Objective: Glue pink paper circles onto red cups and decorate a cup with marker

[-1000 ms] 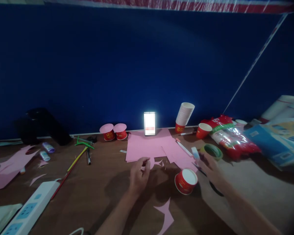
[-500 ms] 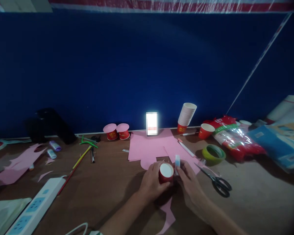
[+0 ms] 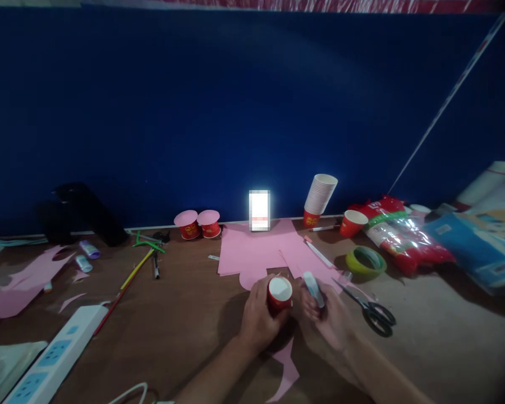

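My left hand (image 3: 258,316) is wrapped round a red paper cup (image 3: 280,293), whose white round end faces up. Whether that end is the base or the mouth is hard to make out. To its right, my right hand (image 3: 328,314) grips a glue stick (image 3: 313,289), a pale blue and white tube that leans upward and is slightly blurred. A small gap separates the glue stick from the cup. Pink paper sheets (image 3: 256,247) lie flat just beyond both hands. Under my wrists lies a curved pink paper scrap (image 3: 287,373).
Two red cups (image 3: 189,229) topped with pink discs stand by the wall. A leaning cup stack (image 3: 320,193), green tape (image 3: 366,262), scissors (image 3: 376,317) and a red plastic bag (image 3: 395,235) occupy the right. A power strip (image 3: 56,356) and pink offcuts (image 3: 29,280) lie left.
My right hand has shifted slightly right and down, and the glue stick now tilts away from the cup instead of standing upright beside it. The camera view has moved a little.
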Action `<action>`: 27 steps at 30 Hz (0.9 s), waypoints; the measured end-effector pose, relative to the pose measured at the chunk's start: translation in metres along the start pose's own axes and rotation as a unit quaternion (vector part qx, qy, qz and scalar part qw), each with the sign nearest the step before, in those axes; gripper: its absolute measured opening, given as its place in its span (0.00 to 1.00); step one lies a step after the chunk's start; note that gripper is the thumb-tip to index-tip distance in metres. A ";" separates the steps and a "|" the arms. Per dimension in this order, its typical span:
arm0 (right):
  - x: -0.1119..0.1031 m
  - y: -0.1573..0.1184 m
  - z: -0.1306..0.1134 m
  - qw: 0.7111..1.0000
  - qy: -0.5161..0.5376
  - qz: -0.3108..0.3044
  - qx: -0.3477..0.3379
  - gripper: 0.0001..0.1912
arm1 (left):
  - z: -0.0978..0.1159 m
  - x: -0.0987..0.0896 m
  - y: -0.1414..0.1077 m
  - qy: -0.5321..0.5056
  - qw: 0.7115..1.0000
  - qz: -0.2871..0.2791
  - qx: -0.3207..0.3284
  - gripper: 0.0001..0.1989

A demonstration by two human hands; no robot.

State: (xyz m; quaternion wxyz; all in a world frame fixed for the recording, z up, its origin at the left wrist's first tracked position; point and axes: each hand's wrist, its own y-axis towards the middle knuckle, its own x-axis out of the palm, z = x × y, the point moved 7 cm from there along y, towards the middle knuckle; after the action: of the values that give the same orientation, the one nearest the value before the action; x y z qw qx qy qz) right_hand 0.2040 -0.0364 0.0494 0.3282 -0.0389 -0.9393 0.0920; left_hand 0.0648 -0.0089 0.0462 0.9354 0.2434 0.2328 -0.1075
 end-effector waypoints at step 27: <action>-0.019 0.028 -0.018 0.993 -0.061 0.043 -0.092 0.18 | 0.003 0.004 0.007 0.018 1.000 0.010 -0.012 0.30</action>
State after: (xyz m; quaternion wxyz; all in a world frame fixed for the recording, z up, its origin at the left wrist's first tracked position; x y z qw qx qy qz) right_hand 0.2302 -0.0084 0.0461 0.2613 -0.1042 -0.9594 0.0211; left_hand 0.0715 -0.0045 0.0500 0.9351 0.2360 0.2483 -0.0909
